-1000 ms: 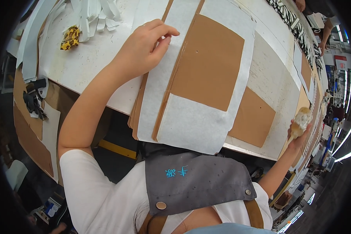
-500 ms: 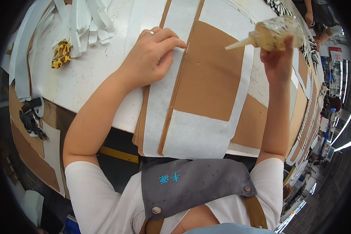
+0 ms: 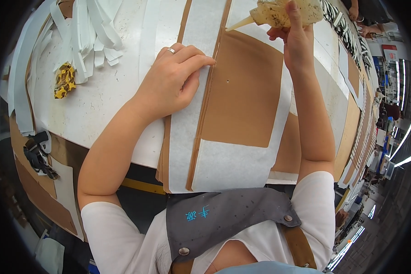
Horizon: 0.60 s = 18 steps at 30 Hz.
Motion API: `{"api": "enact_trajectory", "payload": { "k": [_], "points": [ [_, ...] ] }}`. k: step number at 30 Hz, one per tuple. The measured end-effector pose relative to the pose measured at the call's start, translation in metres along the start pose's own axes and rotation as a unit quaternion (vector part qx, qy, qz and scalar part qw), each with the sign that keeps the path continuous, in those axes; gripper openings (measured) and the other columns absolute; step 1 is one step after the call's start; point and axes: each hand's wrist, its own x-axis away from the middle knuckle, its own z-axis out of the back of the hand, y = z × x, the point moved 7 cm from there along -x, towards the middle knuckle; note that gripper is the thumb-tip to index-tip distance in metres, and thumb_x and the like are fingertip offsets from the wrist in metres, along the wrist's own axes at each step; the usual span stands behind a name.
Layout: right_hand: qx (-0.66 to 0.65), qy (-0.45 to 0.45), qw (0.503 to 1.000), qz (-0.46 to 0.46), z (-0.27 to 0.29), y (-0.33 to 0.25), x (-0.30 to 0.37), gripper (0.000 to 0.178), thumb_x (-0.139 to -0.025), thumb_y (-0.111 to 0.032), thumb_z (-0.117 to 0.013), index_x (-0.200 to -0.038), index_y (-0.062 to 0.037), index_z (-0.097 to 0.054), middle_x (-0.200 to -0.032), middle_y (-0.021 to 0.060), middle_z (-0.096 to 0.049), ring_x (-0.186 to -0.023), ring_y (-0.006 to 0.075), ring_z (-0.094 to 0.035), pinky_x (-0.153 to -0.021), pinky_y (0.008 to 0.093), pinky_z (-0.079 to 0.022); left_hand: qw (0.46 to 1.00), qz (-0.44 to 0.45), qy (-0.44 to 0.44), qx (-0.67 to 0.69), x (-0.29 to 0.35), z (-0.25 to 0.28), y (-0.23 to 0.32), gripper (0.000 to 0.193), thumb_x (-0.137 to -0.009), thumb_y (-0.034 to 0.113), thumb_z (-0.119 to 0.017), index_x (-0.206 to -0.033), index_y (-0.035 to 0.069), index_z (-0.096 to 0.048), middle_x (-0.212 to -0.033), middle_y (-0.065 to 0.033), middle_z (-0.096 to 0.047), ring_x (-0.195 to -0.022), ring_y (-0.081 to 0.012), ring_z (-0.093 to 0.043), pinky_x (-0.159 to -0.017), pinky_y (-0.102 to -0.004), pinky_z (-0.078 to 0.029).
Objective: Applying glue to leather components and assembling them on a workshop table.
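Note:
My right hand (image 3: 299,50) is closed round a translucent, stained squeeze glue bottle (image 3: 287,13), held tilted over the far end of the work. Its pale pointed nozzle (image 3: 239,24) aims left, its tip at the far left corner of a brown board (image 3: 244,91). This board lies on a white sheet (image 3: 233,164) with brown strips along its left edge. My left hand (image 3: 173,80) rests on the white strip to the left, index finger stretched to the board's left edge and the other fingers loosely bent; it holds nothing.
White offcut strips (image 3: 82,36) and a yellow-and-black patterned lump (image 3: 65,81) lie on the white table (image 3: 100,105) at left. Dark scissors-like handles (image 3: 37,153) rest on a lower board. Striped pieces (image 3: 335,20) line the far right, where another person's hand (image 3: 353,13) shows.
The glue bottle in my right hand has moved left and away from me, bringing its nozzle to the board's far left corner. My left hand stays on the board's edge. The view has shifted slightly.

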Motion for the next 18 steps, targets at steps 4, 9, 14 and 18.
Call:
{"api": "enact_trajectory", "payload": {
  "k": [4,9,14,18],
  "points": [
    [0.002,-0.002,1.000,-0.006,0.000,0.002,-0.005,0.043,-0.086,-0.041,-0.053,-0.107,-0.0041,-0.043,-0.081,0.0086,-0.058,-0.057,0.0117,-0.056,-0.039,0.0213,-0.043,1.000,-0.003,0.001,0.003,-0.001,-0.001,-0.001,0.026,-0.071,-0.005,-0.050,-0.092,0.006,-0.059,-0.085,-0.0026,-0.057,-0.075,-0.0205,-0.050,-0.069,-0.0312,-0.037],
    [-0.002,-0.003,1.000,0.008,-0.003,0.001,-0.005,0.042,-0.087,-0.039,-0.054,-0.107,-0.0042,-0.043,-0.081,0.0081,-0.058,-0.057,0.0118,-0.056,-0.039,0.0212,-0.043,1.000,0.014,-0.008,-0.003,0.002,0.001,-0.003,0.026,-0.070,-0.005,-0.050,-0.091,0.006,-0.059,-0.088,-0.0025,-0.058,-0.078,-0.0206,-0.051,-0.070,-0.0311,-0.038],
    [0.003,-0.027,0.999,0.028,0.004,0.009,-0.009,0.046,-0.083,-0.043,-0.057,-0.099,-0.0006,-0.049,-0.075,0.0095,-0.058,-0.051,0.0148,-0.056,-0.047,0.0268,-0.045,0.999,0.009,-0.032,0.023,0.002,-0.005,-0.004,0.029,-0.070,-0.008,-0.047,-0.092,0.006,-0.059,-0.099,-0.0029,-0.061,-0.089,-0.0225,-0.052,-0.081,-0.0323,-0.039],
    [-0.023,-0.015,1.000,0.006,0.010,0.013,-0.009,0.048,-0.083,-0.044,-0.057,-0.101,-0.0004,-0.048,-0.076,0.0098,-0.058,-0.052,0.0152,-0.057,-0.049,0.0268,-0.046,0.999,0.004,-0.037,0.016,0.003,-0.005,-0.004,0.029,-0.069,-0.008,-0.047,-0.092,0.006,-0.058,-0.100,-0.0024,-0.061,-0.089,-0.0226,-0.051,-0.081,-0.0323,-0.039]
  ]
}}
